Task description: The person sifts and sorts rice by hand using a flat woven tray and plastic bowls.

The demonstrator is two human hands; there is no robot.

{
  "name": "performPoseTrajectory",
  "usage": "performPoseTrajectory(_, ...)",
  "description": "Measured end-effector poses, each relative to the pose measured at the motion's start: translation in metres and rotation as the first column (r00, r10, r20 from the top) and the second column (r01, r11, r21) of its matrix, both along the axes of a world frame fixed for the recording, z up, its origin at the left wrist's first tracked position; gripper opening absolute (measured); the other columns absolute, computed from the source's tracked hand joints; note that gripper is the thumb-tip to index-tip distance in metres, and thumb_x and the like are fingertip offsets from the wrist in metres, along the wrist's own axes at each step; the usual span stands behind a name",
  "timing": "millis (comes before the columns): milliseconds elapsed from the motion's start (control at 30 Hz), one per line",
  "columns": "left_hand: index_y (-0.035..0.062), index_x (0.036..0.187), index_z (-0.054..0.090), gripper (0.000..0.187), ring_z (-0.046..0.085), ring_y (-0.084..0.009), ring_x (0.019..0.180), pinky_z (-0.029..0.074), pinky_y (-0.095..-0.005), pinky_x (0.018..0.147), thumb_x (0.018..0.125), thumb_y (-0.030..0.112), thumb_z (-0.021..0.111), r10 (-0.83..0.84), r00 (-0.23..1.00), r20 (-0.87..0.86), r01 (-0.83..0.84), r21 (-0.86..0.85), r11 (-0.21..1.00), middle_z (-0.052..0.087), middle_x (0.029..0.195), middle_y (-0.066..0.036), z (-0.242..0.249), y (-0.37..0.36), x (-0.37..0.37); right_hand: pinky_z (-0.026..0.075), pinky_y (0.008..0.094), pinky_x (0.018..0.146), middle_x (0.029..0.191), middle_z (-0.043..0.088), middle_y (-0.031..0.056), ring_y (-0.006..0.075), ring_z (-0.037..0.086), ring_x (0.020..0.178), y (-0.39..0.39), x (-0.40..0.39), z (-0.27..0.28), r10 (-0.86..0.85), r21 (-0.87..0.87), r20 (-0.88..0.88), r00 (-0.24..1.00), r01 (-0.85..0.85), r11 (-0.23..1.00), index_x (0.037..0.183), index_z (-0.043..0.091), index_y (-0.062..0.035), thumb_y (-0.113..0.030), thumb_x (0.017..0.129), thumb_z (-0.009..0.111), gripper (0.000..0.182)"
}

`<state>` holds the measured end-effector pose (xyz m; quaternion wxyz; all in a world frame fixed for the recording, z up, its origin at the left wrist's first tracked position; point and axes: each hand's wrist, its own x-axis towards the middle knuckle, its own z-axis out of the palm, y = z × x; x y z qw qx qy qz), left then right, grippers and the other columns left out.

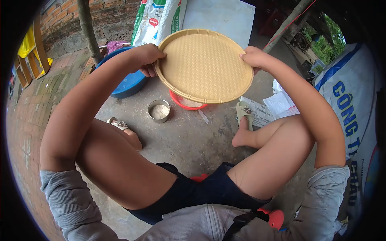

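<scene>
Both my hands grip a round, tan woven winnowing tray (205,66) and hold it up, tilted, in front of me. My left hand (149,58) is closed on its left rim, thumb on top and fingers below. On the right rim, my right hand (254,58) is closed the same way. No grains show on the tray's woven face. Partly hidden beneath it is a red basin (187,105) with pale contents. To the left of that stands a metal pot (159,111) holding pale grains that look like rice.
A blue tub (126,85) stands behind my left arm. White printed sacks (155,24) and a grey board (219,18) are at the back. A large white sack (350,104) stands at right, near papers (277,102). Pale grains lie scattered on the concrete floor (193,140).
</scene>
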<state>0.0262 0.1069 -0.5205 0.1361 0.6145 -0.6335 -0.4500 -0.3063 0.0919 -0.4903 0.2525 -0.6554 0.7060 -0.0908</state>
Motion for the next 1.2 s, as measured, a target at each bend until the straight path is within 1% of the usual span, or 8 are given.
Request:
performPoseTrajectory(100, 0.0002, 0.094, 0.055, 0.034, 0.057, -0.0189, 0.044, 0.046, -0.0321, 0.040, 0.093, 0.032, 0.045, 0.041, 0.999, 0.021, -0.041, -0.016, 0.999, 0.060, 0.063, -0.011, 0.005, -0.004, 0.010, 0.058, 0.0425, 0.052, 0.085, 0.064, 0.0231, 0.0326, 0.067, 0.067, -0.008, 0.012, -0.002, 0.025, -0.023, 0.025, 0.999, -0.024, 0.999, 0.108, 0.048, 0.0147, -0.017, 0.094, 0.043, 0.035)
performPoseTrajectory(333, -0.0004, 0.091, 0.062, 0.037, 0.061, -0.0198, 0.053, 0.049, -0.0317, 0.046, 0.091, 0.032, 0.044, 0.030, 0.998, 0.051, -0.027, -0.052, 0.998, 0.064, 0.070, -0.010, 0.004, 0.010, 0.007, 0.057, 0.0409, 0.049, 0.088, 0.063, 0.0236, 0.0316, 0.067, 0.067, -0.001, 0.011, 0.002, 0.065, -0.060, -0.019, 0.998, -0.066, 0.996, 0.106, 0.048, 0.0148, -0.017, 0.093, 0.046, 0.034)
performPoseTrajectory(600, 0.0050, 0.098, 0.055, 0.030, 0.055, -0.0151, 0.046, 0.046, -0.0295, 0.042, 0.091, 0.034, 0.050, 0.075, 0.996, -0.054, -0.078, -0.051, 0.996, 0.059, 0.065, -0.006, 0.005, 0.018, -0.004, 0.055, 0.0400, 0.048, 0.087, 0.061, 0.0162, 0.0282, 0.066, 0.065, 0.007, -0.007, 0.008, 0.042, -0.186, -0.035, 0.999, -0.048, 0.981, 0.111, 0.047, 0.0021, -0.016, 0.090, 0.050, 0.028)
performPoseTrajectory(800, 0.0066, 0.094, 0.058, 0.027, 0.054, -0.0142, 0.044, 0.045, -0.0284, 0.042, 0.091, 0.033, 0.051, 0.098, 0.995, -0.001, -0.098, -0.067, 0.993, 0.059, 0.063, -0.005, 0.012, 0.025, -0.006, 0.056, 0.0368, 0.044, 0.090, 0.062, 0.0207, 0.0292, 0.066, 0.065, -0.003, 0.008, 0.033, 0.160, -0.103, -0.246, 0.956, -0.190, 0.976, 0.117, 0.038, 0.0034, -0.004, 0.083, 0.047, 0.036)
performPoseTrajectory(867, 0.0069, 0.091, 0.058, 0.027, 0.054, -0.0141, 0.044, 0.045, -0.0280, 0.041, 0.091, 0.033, 0.052, 0.134, 0.991, 0.001, -0.134, -0.070, 0.989, 0.059, 0.062, -0.004, 0.009, 0.020, -0.003, 0.054, 0.0361, 0.042, 0.083, 0.063, 0.0204, 0.0281, 0.066, 0.063, -0.035, 0.013, 0.036, 0.235, -0.072, -0.501, 0.833, -0.311, 0.948, 0.118, 0.037, 0.0059, -0.001, 0.083, 0.043, 0.037)
performPoseTrajectory(1000, 0.0073, 0.086, 0.059, 0.028, 0.054, -0.0134, 0.044, 0.043, -0.0264, 0.039, 0.091, 0.034, 0.053, 0.232, 0.973, 0.005, -0.232, -0.040, 0.972, 0.059, 0.063, -0.004, -0.001, 0.012, 0.015, 0.053, 0.0357, 0.042, 0.078, 0.063, 0.0196, 0.0272, 0.066, 0.060, -0.044, 0.043, 0.028, 0.296, 0.011, -0.471, 0.831, -0.330, 0.944, 0.120, 0.035, 0.0080, 0.002, 0.082, 0.041, 0.039)
performPoseTrajectory(1133, 0.0082, 0.098, 0.057, 0.029, 0.055, -0.0129, 0.045, 0.044, -0.0253, 0.038, 0.089, 0.036, 0.055, 0.318, 0.943, 0.099, -0.318, -0.012, 0.948, 0.060, 0.065, -0.004, -0.007, 0.007, 0.026, 0.054, 0.0351, 0.044, 0.075, 0.062, 0.0199, 0.0261, 0.064, 0.057, -0.051, 0.042, -0.036, 0.367, -0.034, -0.288, 0.885, -0.393, 0.919, 0.122, 0.030, 0.0071, 0.002, 0.081, 0.041, 0.042)
performPoseTrajectory(1200, 0.0100, 0.105, 0.054, 0.032, 0.057, -0.0125, 0.045, 0.045, -0.0251, 0.039, 0.088, 0.037, 0.056, 0.268, 0.954, 0.134, -0.258, -0.088, 0.962, 0.060, 0.067, -0.004, -0.008, 0.015, 0.023, 0.054, 0.0350, 0.044, 0.074, 0.062, 0.0206, 0.0261, 0.064, 0.057, -0.052, 0.035, -0.063, 0.375, -0.037, 0.077, 0.924, -0.373, 0.927, 0.122, 0.027, 0.0055, 0.002, 0.081, 0.041, 0.043)
